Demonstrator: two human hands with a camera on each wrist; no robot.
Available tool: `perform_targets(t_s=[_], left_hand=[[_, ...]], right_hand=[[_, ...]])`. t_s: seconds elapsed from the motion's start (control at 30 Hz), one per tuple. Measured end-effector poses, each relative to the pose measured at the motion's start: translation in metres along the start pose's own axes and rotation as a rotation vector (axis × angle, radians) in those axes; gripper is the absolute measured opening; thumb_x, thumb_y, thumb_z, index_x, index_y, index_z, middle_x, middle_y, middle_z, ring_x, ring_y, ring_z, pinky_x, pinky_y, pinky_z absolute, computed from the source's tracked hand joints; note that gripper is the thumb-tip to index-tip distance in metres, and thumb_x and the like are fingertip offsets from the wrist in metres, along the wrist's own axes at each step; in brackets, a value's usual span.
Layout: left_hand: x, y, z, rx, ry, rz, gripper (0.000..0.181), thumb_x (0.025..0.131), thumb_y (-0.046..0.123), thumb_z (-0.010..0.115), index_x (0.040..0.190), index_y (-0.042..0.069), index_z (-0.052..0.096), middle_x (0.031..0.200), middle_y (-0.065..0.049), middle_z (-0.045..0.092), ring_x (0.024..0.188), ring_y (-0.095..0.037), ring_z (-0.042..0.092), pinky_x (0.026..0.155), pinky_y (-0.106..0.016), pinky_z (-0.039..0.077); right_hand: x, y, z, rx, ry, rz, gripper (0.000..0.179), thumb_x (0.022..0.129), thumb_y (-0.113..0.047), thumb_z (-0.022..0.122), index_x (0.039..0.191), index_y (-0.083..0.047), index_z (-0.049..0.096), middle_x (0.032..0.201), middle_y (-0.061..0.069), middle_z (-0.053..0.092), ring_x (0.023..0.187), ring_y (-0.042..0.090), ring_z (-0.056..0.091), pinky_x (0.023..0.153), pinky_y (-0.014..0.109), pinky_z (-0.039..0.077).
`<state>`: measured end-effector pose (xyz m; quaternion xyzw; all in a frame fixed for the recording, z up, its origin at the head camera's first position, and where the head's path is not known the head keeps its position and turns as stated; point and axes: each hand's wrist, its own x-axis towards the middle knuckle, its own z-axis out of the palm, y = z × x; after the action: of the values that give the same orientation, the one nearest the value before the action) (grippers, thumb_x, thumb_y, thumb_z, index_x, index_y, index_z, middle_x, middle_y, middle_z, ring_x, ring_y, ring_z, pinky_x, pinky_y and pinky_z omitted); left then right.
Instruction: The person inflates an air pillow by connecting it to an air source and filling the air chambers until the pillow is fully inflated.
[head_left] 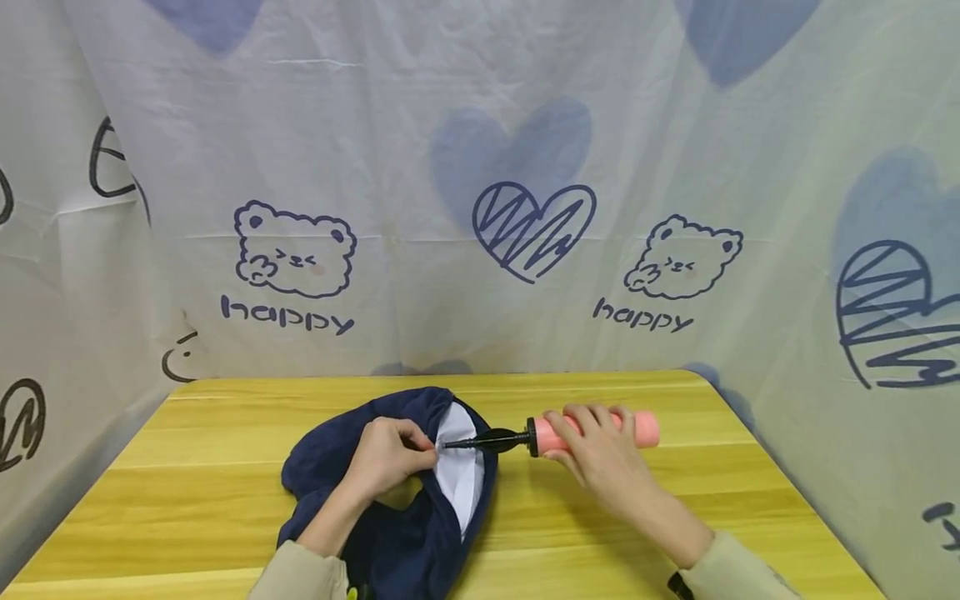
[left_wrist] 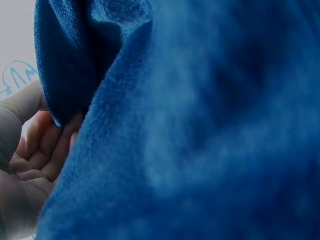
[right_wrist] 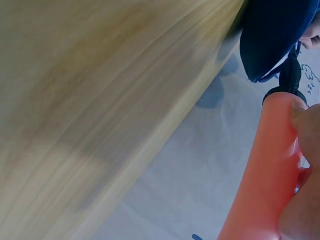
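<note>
A navy, fleecy U-shaped neck pillow [head_left: 330, 450] lies on the table, its cover parted along one side over a white inner layer [head_left: 461, 487]. At that opening my left hand [head_left: 382, 462] pinches the pillow's inner part between thumb and index finger. A pink hand pump [head_left: 551, 435] with a black nozzle [head_left: 498, 440] is gripped in my right hand [head_left: 607, 462]. The nozzle's tip points left and reaches right to the left fingertips. Blue fleece [left_wrist: 200, 130] fills most of the left wrist view, hiding the pinched spot.
The wooden table [head_left: 637, 533] has its far edge close to a hanging white cloth [head_left: 405, 167] printed with hearts and bears. Similar cloth hangs at both sides. Beige sleeves [head_left: 735, 571] cover my forearms.
</note>
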<state>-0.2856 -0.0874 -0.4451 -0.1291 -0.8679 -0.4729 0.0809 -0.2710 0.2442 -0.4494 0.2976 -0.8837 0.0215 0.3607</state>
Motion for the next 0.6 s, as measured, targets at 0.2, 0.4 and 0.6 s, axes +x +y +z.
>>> perform_targets(t_s=[0.2, 0.4, 0.6], left_hand=[[-0.0002, 0.0014, -0.0007, 0.011, 0.004, -0.024, 0.015, 0.074, 0.004, 0.087, 0.068, 0.014, 0.078, 0.069, 0.007, 0.071, 0.066, -0.011, 0.062, 0.063, -0.028, 0.052], [-0.0002, 0.0018, -0.0022, 0.006, 0.002, -0.045, 0.013, 0.074, 0.004, 0.086, 0.069, 0.014, 0.078, 0.07, 0.006, 0.072, 0.065, -0.011, 0.062, 0.062, -0.028, 0.052], [-0.0008, -0.0001, -0.003, 0.033, 0.023, -0.057, 0.013, 0.073, 0.005, 0.086, 0.068, 0.014, 0.078, 0.069, 0.006, 0.072, 0.066, -0.01, 0.062, 0.063, -0.028, 0.052]], right_hand=[[0.0021, -0.002, 0.0031, 0.0, 0.029, -0.008, 0.064, 0.107, -0.06, 0.03, 0.133, -0.014, 0.065, 0.117, 0.013, 0.065, 0.106, 0.037, 0.061, 0.088, 0.062, 0.038], [0.0052, -0.0036, 0.0056, 0.003, 0.008, 0.004, 0.06, 0.106, -0.059, 0.033, 0.134, -0.015, 0.064, 0.12, 0.013, 0.066, 0.108, 0.037, 0.061, 0.09, 0.064, 0.038], [0.0092, -0.0066, 0.0072, -0.01, 0.007, -0.007, 0.056, 0.104, -0.058, 0.04, 0.131, -0.016, 0.064, 0.118, 0.011, 0.065, 0.107, 0.037, 0.06, 0.09, 0.063, 0.038]])
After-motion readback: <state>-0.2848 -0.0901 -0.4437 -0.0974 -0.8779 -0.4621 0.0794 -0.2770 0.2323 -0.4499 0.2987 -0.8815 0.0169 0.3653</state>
